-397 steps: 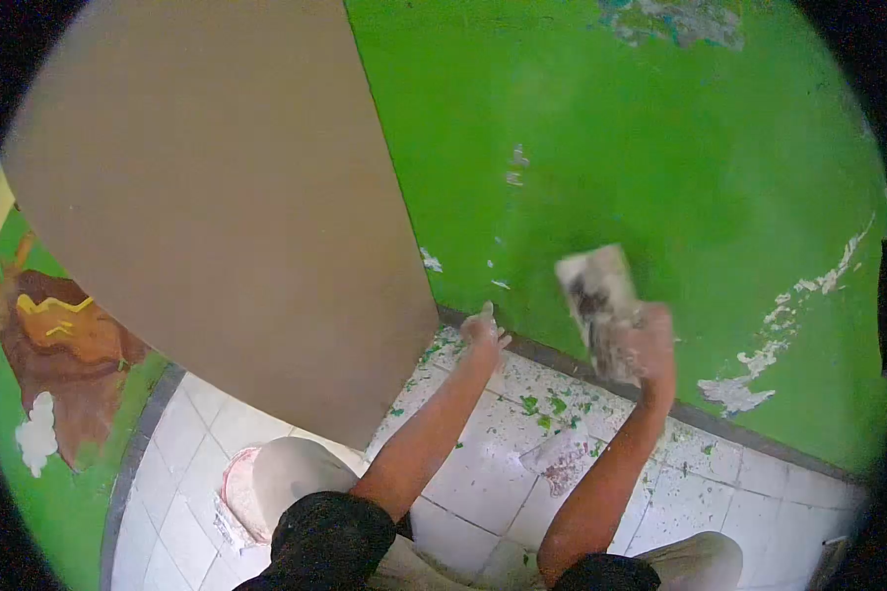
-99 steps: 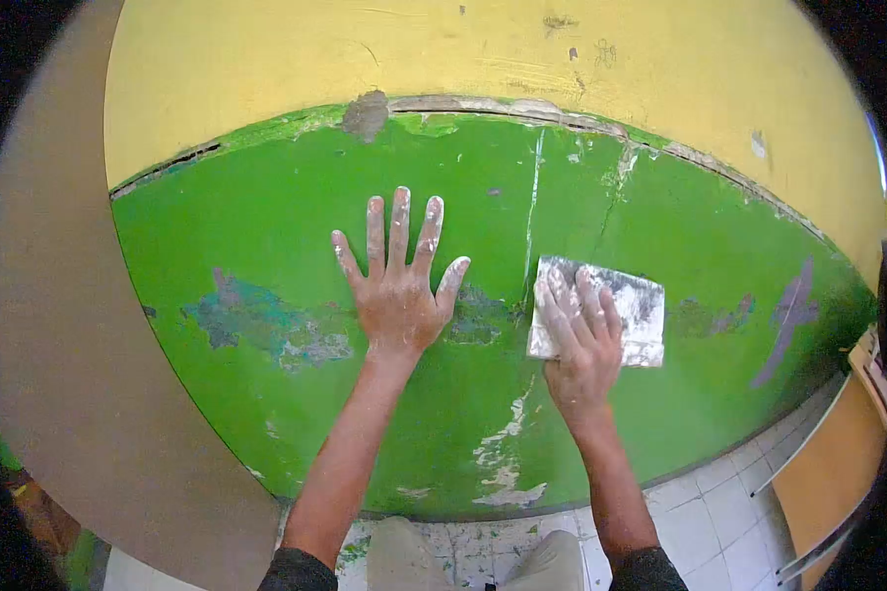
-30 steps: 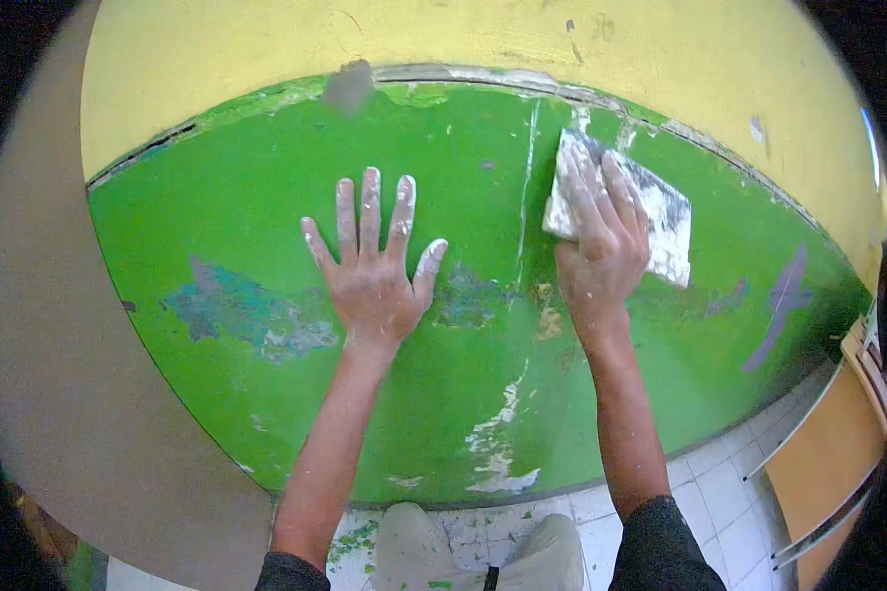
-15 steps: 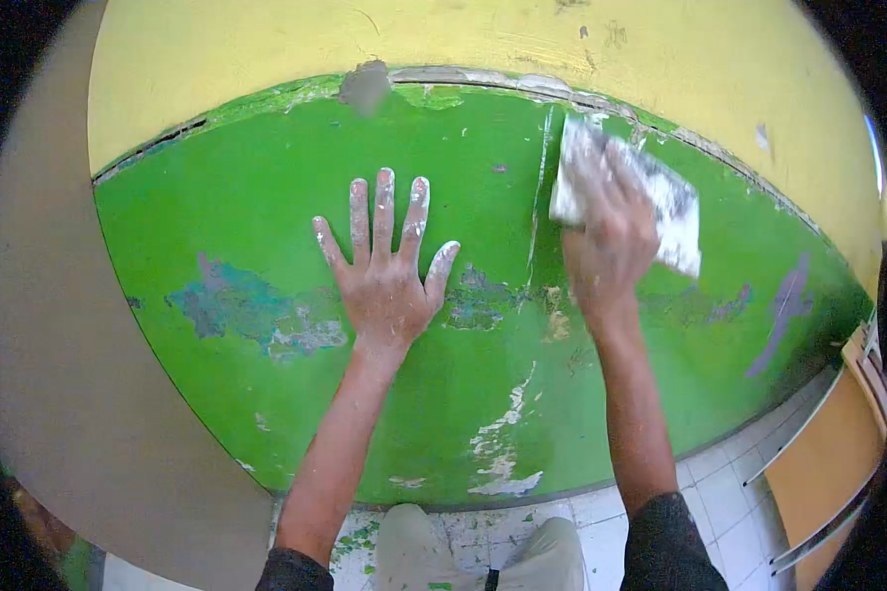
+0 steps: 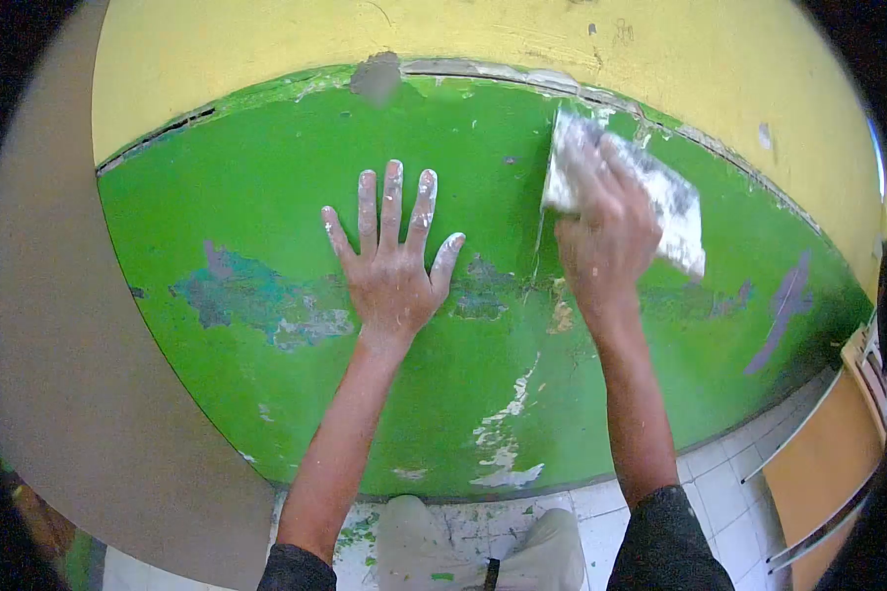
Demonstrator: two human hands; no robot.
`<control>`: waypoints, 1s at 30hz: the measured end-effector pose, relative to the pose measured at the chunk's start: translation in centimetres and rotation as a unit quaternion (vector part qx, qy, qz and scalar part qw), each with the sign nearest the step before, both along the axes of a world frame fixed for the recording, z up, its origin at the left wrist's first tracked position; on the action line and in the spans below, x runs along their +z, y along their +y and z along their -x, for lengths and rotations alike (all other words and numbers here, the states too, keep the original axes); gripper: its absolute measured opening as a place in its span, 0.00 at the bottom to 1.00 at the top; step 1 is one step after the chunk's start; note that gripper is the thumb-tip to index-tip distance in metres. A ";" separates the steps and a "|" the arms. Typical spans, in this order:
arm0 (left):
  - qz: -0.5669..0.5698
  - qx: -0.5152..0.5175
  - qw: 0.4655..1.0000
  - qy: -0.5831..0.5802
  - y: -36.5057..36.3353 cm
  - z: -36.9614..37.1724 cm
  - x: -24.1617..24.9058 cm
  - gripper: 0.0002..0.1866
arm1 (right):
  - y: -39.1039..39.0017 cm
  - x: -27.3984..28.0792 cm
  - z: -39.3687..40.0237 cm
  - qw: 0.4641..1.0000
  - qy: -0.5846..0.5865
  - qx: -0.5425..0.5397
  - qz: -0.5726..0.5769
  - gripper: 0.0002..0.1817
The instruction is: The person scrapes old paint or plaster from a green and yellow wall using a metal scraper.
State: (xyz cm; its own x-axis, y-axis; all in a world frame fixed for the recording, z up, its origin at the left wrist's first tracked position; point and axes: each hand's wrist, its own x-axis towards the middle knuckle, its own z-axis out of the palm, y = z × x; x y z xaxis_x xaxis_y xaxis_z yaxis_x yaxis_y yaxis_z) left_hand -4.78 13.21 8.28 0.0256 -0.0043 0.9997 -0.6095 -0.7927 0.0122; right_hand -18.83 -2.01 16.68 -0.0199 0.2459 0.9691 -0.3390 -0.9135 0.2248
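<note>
My left hand [image 5: 396,276] lies flat on the green wall [image 5: 296,409], fingers spread and fingertips dusted with white. It holds nothing. Higher up and to the right, my right hand [image 5: 609,231] grips a flat, rectangular scraper [image 5: 675,212] smeared with white and grey filler. The scraper's left edge is against the wall, below the cracked ledge [image 5: 483,71]. A thin white streak [image 5: 536,251] runs down from that edge. Motion blurs my right fingers, and they partly cover the scraper.
Above the ledge the wall is yellow [image 5: 266,39]. Peeled patches [image 5: 256,295] and a chipped white strip [image 5: 508,433] mark the green. A brown panel [image 5: 118,345] stands at the left. Paint flakes [image 5: 360,532] litter the tiled floor [image 5: 734,483]. Wooden-topped furniture [image 5: 823,433] stands at the right.
The scraper's left edge has shifted slightly left over the upper white streak, so less of the streak shows. My left hand remains flat on the wall. The view has tilted a little.
</note>
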 end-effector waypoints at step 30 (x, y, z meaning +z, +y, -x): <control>0.032 0.021 0.999 -0.017 4.5 -1.9 3.8 0.37 | 5.6 3.0 -4.9 0.993 0.024 0.063 0.098 0.20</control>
State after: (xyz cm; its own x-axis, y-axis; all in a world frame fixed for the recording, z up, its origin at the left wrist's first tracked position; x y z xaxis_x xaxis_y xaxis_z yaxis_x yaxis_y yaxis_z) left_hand -2.91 17.66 12.06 -0.0105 0.0604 0.9981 -0.5761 -0.8162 0.0433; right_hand -13.93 3.64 19.70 -0.0165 0.4289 0.9032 -0.2095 -0.8847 0.4163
